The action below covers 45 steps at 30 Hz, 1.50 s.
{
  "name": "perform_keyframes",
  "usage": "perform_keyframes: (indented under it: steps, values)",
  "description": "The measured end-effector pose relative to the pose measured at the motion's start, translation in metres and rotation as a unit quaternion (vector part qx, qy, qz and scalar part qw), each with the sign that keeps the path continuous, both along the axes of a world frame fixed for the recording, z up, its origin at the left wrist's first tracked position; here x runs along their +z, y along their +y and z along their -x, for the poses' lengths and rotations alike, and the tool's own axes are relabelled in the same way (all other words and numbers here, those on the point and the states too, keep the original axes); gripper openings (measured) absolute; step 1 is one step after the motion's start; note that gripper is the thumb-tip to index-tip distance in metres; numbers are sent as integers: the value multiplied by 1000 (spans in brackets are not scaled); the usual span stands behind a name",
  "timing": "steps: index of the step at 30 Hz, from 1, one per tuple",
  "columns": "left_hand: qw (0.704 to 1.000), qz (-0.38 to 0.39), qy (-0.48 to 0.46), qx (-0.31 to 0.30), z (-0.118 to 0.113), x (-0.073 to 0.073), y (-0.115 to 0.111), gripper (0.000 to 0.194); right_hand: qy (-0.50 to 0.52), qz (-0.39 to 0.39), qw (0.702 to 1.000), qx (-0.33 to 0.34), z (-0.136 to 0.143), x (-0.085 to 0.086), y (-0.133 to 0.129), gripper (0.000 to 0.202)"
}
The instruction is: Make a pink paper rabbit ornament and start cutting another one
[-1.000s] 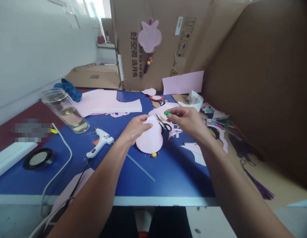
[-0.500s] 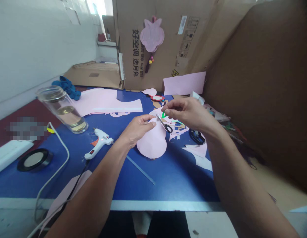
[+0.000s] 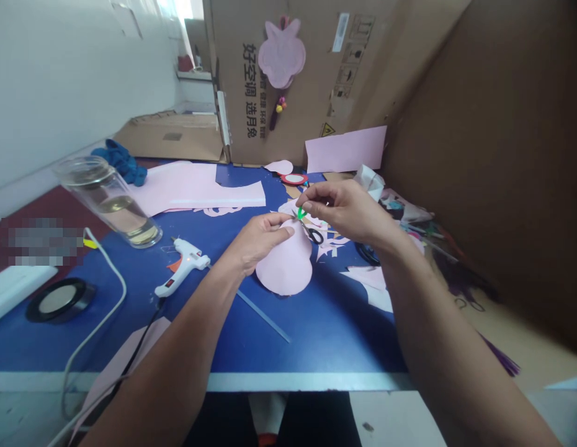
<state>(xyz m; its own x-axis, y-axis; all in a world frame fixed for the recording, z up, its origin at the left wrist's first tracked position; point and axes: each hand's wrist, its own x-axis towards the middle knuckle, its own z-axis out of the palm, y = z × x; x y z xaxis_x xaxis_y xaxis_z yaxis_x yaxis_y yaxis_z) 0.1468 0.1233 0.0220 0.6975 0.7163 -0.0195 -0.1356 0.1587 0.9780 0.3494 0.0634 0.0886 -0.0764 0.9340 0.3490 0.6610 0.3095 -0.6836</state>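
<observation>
A gourd-shaped pink paper cutout [image 3: 286,270] is pinched near its top between the thumb and fingers of my left hand [image 3: 260,241]. Just above and to the right, my right hand [image 3: 351,210] is closed on a small bright green loop [image 3: 301,213] with its thumb and fingertips. What the loop is made of is too small to tell. Scissors with black handles [image 3: 315,236] lie at the cutout's upper right edge, their blades pointing towards my left fingertips.
A white glue gun [image 3: 188,264] lies left of my left forearm, with a tilted-looking glass jar of liquid [image 3: 130,220] behind it. Black tape [image 3: 60,299] is at far left. Pink paper sheets [image 3: 195,186] and scraps [image 3: 370,282] lie about. Cardboard [image 3: 395,74] stands behind.
My right hand has moved a little left with the green loop, closer to the cutout's top and my left fingertips. My left hand keeps its hold; the camera view has shifted slightly.
</observation>
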Motion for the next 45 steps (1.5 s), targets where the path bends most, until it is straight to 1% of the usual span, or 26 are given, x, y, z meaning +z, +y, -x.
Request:
perform_keyframes:
  steps: [3,7,13,21,32,38,45]
  values:
    - [1000,-6,1,4,0,-1,0,35,-16,9,1000,-12,1,-2,0,23]
    - [1000,-7,10,8,0,0,-1,31,-39,1,999,-24,3,-3,-1,20]
    - [1000,4,19,8,0,2,-3,27,-51,-1,998,-28,5,-3,-2,19]
    - [1000,12,22,12,-1,3,-4,28,-73,0,997,-24,6,-2,-2,19]
    - [1000,12,18,8,0,3,-5,29,-69,-2,998,-11,7,-3,-1,19]
    - [999,21,20,13,0,3,-4,26,-68,0,998,-15,8,-3,-1,20]
    - [999,29,11,10,0,3,-5,28,-67,-8,998,-12,8,-5,0,20]
